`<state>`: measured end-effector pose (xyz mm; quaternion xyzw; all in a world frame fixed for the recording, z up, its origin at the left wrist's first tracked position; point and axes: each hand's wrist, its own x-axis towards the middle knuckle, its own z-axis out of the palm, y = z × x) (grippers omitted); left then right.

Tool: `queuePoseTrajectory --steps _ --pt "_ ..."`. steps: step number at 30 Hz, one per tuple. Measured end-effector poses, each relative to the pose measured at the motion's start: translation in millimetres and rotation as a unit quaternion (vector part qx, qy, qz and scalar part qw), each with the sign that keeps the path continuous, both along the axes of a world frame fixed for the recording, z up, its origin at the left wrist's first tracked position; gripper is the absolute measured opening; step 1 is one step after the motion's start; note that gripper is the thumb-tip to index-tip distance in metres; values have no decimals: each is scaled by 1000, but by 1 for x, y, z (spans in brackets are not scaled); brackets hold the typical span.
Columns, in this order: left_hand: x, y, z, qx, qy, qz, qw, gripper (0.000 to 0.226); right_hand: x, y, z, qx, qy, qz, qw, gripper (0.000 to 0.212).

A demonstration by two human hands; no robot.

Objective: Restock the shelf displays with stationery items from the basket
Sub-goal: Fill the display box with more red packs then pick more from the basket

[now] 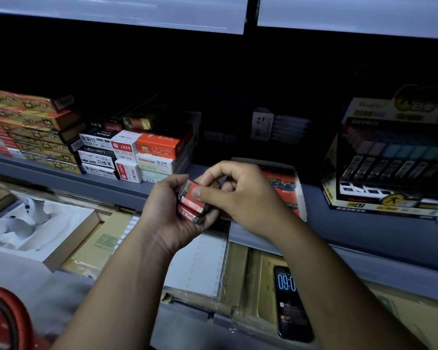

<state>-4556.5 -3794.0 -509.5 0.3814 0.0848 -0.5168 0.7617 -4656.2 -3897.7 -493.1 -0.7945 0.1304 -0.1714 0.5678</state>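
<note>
My left hand [171, 214] grips a small stack of red boxes [193, 203] in front of the grey shelf [91, 181]. My right hand [234, 192] pinches the top box of that stack, thumb on its red face. Just behind my hands an open red display carton [286, 184] sits on the shelf, partly hidden by my right hand. The red basket [4, 322] shows at the bottom left corner.
Stacked pen and refill boxes [134, 151] fill the shelf's left part, gold boxes [28, 127] further left. A large lead-refill display [392, 157] stands at the right. Below lie paper packs [197, 263], a white moulded tray [33, 227] and a phone [290, 301].
</note>
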Motion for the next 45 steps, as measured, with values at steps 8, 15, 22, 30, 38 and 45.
queuePoseTrajectory --steps 8,15,22,30,38,45 --pt "1 -1 -2 6 7 5 1000 37 -3 -29 5 103 -72 -107 986 10" --pt "0 -2 -2 7 -2 -6 1000 37 -22 -73 -5 -21 28 -204 978 14" --pt "-1 -2 -2 15 -17 -4 1000 37 -21 -81 -19 -141 86 -212 963 6" --pt "-2 -1 -2 16 -21 -5 1000 37 -22 -78 -18 -150 110 -210 960 6" --pt "-2 -2 -3 13 -24 -10 1000 36 -25 -75 -14 -130 128 -195 964 6" --pt "-2 -1 -3 13 -24 -11 1000 36 -30 -79 -6 -152 199 -120 961 40"
